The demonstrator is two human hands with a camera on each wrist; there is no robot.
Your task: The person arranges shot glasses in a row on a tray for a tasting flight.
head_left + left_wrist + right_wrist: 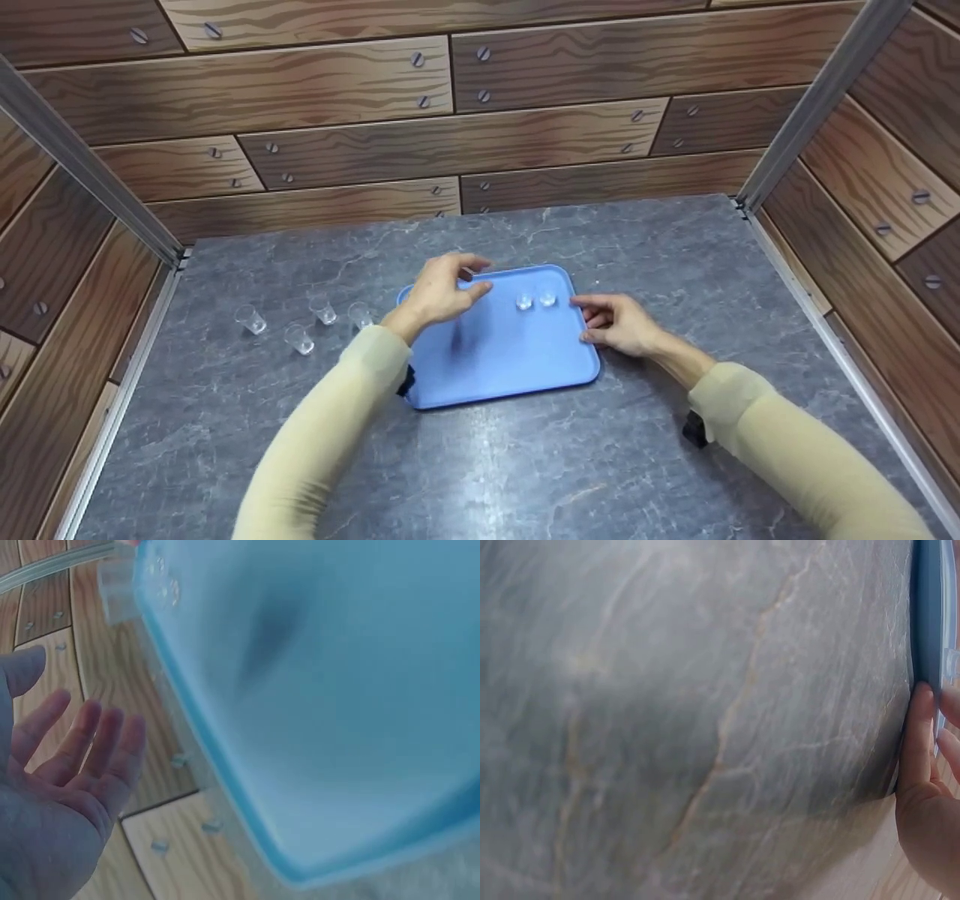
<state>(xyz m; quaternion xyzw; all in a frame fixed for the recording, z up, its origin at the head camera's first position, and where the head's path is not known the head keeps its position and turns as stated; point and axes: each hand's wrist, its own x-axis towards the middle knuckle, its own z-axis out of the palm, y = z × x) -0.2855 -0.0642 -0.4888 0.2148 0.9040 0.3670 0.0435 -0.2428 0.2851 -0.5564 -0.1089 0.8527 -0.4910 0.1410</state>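
A blue tray (502, 367) lies on the table before me. Two small clear shot glasses, one (524, 301) beside the other (548, 298), stand on its back right part. Above the tray's back left part is my left hand (444, 289), fingers loosely bent and thumb apart, with nothing held. The left wrist view shows that hand (67, 787) with its palm bare. At the tray's right edge my right hand (626, 326) holds the rim between thumb and fingers. In the right wrist view, its thumb (916, 739) presses on the tray's outer side (928, 615).
Left of the tray, several more clear shot glasses stand on the grey marbled table (480, 465), among them one at the far left (251, 320) and one partly behind my left forearm (361, 315). Wood-patterned walls (360, 150) enclose the table at the back and sides.
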